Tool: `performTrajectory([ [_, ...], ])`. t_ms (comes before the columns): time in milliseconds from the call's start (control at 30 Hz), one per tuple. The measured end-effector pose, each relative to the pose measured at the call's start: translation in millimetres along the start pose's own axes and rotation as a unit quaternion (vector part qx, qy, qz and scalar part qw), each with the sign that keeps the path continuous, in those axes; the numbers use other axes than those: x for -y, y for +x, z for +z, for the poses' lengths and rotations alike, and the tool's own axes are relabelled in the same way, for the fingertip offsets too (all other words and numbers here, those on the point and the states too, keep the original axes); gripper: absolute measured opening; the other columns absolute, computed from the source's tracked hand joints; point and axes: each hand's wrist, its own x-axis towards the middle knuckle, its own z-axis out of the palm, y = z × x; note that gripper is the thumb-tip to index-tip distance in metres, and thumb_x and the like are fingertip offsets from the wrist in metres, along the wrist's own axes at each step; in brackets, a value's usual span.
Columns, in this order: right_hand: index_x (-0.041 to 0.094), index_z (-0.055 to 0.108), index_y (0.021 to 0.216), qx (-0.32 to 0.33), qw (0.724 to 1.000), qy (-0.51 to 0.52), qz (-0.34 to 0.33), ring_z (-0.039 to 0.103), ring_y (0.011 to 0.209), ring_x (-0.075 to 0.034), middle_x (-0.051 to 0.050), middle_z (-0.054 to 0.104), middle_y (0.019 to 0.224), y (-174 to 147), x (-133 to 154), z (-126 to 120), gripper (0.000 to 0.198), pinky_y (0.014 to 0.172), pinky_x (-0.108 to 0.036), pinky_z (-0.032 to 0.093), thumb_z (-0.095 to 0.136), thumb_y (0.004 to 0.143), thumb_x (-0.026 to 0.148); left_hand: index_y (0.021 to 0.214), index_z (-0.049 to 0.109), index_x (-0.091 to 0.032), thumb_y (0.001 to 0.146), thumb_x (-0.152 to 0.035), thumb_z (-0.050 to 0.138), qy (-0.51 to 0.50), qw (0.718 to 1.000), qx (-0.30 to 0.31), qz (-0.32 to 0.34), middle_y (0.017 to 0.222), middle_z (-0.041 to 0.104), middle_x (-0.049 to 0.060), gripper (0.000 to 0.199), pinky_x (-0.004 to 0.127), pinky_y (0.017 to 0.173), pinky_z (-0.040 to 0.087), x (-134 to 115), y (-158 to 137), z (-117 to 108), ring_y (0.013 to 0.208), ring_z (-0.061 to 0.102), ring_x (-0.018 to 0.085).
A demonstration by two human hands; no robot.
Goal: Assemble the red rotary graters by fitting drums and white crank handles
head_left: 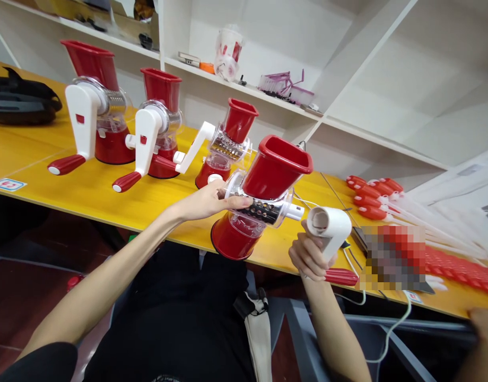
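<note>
A red rotary grater (pixel 278 168) with a metal drum and a clear housing leans over the table's front edge in front of me. My left hand (pixel 228 200) grips its housing on the left side, thumb across the drum. To its right, my right hand (pixel 312 254) is closed around a white crank handle (pixel 334 231) with a red grip. The crank's round socket stands apart from the white shaft (pixel 295 211) that sticks out of the grater.
Three more rotary graters (pixel 112 101) with cranks fitted stand to the left on the yellow table (pixel 37 154). Red-ended white cranks (pixel 373 196) are heaped at the right, near cables and a pixelated area. Shelves (pixel 244 85) run behind. Another person's hand (pixel 485 323) shows at lower right.
</note>
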Motion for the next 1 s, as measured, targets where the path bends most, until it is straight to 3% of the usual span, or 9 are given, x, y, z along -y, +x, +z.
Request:
performTrajectory([
  [167, 0.024, 0.058, 0.118, -0.114, 0.987, -0.113, 0.025, 0.030, 0.026, 0.000, 0.012, 0.049, 0.062, 2.9, 1.3, 17.6, 0.024, 0.028, -0.010, 0.039, 0.060, 0.100, 0.040, 0.077, 0.061, -0.015, 0.081, -0.055, 0.073, 0.000, 1.000, 0.005, 0.001, 0.078, 0.063, 0.001, 0.042, 0.026, 0.069, 0.047, 0.9, -0.3, 0.2, 0.071, 0.056, 0.012],
  [267, 0.025, 0.062, 0.107, -0.178, 0.962, -0.206, 0.025, 0.027, 0.027, 0.001, 0.010, 0.050, 0.069, 4.7, -0.8, 27.1, 0.024, 0.026, -0.010, 0.032, 0.059, 0.099, 0.048, 0.082, 0.064, -0.015, 0.081, -0.055, 0.073, -0.002, 1.000, 0.007, 0.007, 0.081, 0.066, 0.003, 0.041, 0.027, 0.072, 0.049, 1.9, 0.4, 0.2, 0.075, 0.058, 0.014],
  [400, 0.025, 0.063, 0.105, -0.224, 0.944, -0.243, 0.015, 0.023, 0.028, 0.000, 0.011, 0.045, 0.062, 13.4, -6.6, 31.0, 0.033, 0.028, -0.010, 0.027, 0.055, 0.100, 0.056, 0.081, 0.063, -0.015, 0.080, -0.055, 0.074, 0.004, 1.000, -0.001, 0.008, 0.081, 0.067, 0.003, 0.042, 0.028, 0.075, 0.050, 1.0, 1.1, 0.7, 0.077, 0.060, 0.015],
  [533, 0.022, 0.064, 0.096, -0.218, 0.941, -0.256, 0.026, 0.016, 0.028, 0.000, 0.012, 0.040, 0.056, 19.6, -9.4, 27.1, 0.044, 0.027, -0.009, 0.022, 0.049, 0.099, 0.064, 0.076, 0.061, -0.015, 0.078, -0.056, 0.075, 0.008, 1.000, -0.008, -0.001, 0.078, 0.065, 0.002, 0.043, 0.028, 0.076, 0.050, -1.3, 0.8, 0.7, 0.076, 0.060, 0.015],
  [800, 0.020, 0.060, 0.085, -0.205, 0.948, -0.238, 0.056, 0.017, 0.025, 0.001, 0.014, 0.038, 0.051, 6.9, -13.2, 10.2, 0.044, 0.023, -0.009, 0.024, 0.059, 0.094, 0.063, 0.081, 0.064, -0.014, 0.079, -0.052, 0.075, 0.007, 1.000, -0.006, -0.013, 0.083, 0.069, 0.002, 0.040, 0.028, 0.079, 0.053, -1.4, -0.4, -1.1, 0.077, 0.063, 0.015],
  [1000, 0.019, 0.061, 0.082, -0.198, 0.949, -0.239, 0.054, 0.018, 0.024, 0.001, 0.014, 0.036, 0.047, 7.7, -9.4, 1.5, 0.043, 0.023, -0.009, 0.026, 0.065, 0.092, 0.061, 0.078, 0.064, -0.015, 0.078, -0.053, 0.077, 0.007, 1.000, -0.014, -0.014, 0.076, 0.068, 0.002, 0.041, 0.029, 0.076, 0.054, -0.5, 0.3, -2.0, 0.075, 0.064, 0.016],
])
